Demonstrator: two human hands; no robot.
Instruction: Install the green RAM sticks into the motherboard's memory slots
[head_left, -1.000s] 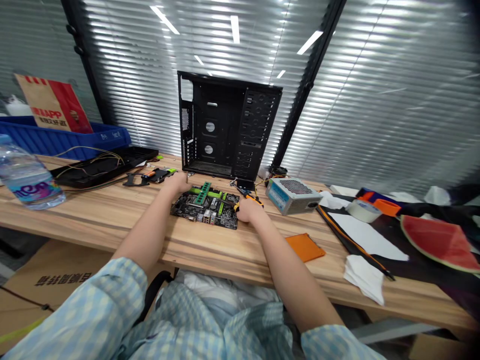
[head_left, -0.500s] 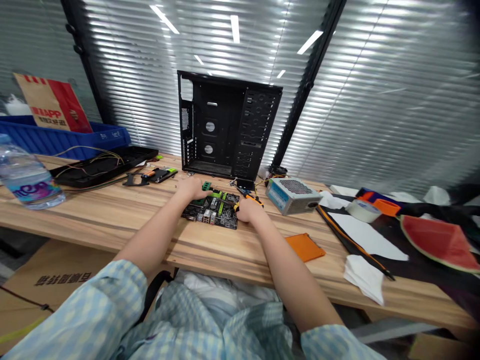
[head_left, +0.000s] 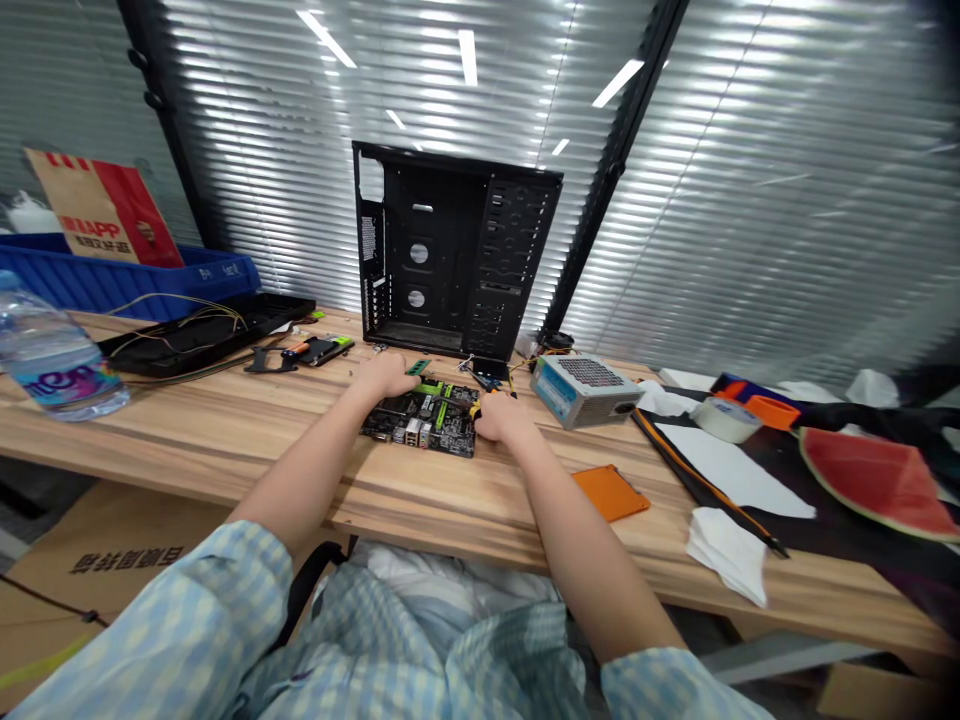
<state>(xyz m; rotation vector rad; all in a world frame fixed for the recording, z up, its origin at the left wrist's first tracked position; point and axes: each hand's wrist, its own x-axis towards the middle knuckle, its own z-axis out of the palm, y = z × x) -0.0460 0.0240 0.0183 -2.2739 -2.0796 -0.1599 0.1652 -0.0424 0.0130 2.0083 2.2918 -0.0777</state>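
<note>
RAM stick shifted vs 1s ago, now jutting past L fingers.

Person wears a loose checked top, pale blue crossed with soft yellow, left sleeve wide and creased, ending near the elbow, right sleeve of matching check, front rumpled with finer, greener checks, left hand and right hand bare.
</note>
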